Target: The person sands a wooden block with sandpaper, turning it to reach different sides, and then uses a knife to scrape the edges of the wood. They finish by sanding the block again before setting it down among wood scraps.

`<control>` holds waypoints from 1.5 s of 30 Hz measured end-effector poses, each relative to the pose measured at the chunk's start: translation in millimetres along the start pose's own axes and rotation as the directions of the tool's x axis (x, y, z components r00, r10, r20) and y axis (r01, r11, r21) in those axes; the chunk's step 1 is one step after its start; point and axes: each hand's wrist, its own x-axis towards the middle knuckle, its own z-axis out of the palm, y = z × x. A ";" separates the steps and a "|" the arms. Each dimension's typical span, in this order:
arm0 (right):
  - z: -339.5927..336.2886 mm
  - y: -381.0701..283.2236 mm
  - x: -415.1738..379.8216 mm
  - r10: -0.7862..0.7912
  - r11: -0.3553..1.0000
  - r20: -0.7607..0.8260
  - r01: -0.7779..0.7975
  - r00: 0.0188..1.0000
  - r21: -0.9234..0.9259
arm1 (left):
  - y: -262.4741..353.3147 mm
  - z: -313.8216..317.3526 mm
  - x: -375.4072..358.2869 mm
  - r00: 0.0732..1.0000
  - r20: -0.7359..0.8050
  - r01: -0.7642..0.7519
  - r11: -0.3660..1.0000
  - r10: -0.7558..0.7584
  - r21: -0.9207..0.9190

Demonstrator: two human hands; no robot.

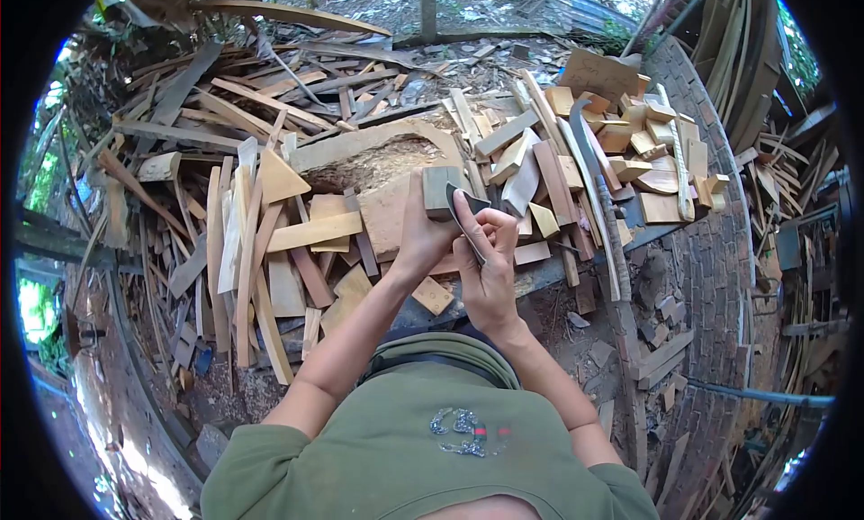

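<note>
A small squared wood block [443, 189] with a grey-green face is gripped in my left hand [423, 232], in front of my chest. My right hand [489, 259] pinches a dark, bent piece of sandpaper [468, 207] between thumb and fingers. One edge of the sandpaper lies against the right side of the block, and my thumb presses over it. Behind both hands is a large pale slab of wood [382, 218] with a rough, crumbly hollow.
Piles of offcuts [540, 178] and long strips [256, 232] lie on both sides. A curved dark blade-like tool [589, 142] rests on the right pile. Handwritten cardboard [598, 74] leans at the back right. A brick edge [720, 241] curves along the right.
</note>
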 end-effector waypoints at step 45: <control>-6.0 30.1 21.6 0.024 0.984 0.092 -0.007 0.996 -0.178 | 9.2 -10.5 7.3 0.977 -0.009 -0.167 0.786 0.214 0.595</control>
